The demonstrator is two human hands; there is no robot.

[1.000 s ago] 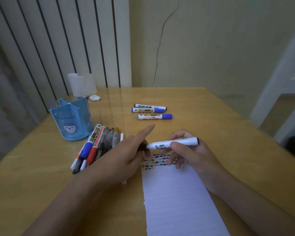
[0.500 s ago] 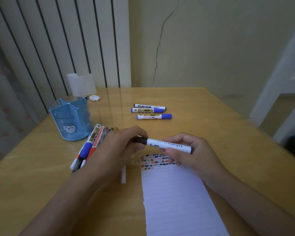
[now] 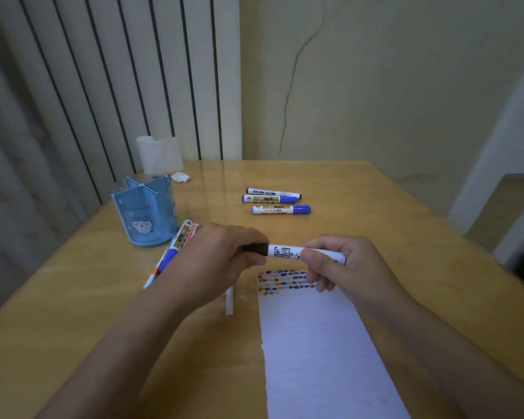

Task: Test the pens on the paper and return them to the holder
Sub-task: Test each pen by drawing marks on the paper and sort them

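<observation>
My left hand (image 3: 221, 255) grips the black cap, my right hand (image 3: 342, 267) the marker (image 3: 288, 251) barrel, above the paper (image 3: 315, 343); holder (image 3: 146, 213) at ten o'clock. Better to pull straight, not twist.

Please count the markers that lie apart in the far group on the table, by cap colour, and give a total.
Blue cap: 2, the middle marker and the nearest marker
Black cap: 1, the farthest marker
Total: 3
</observation>
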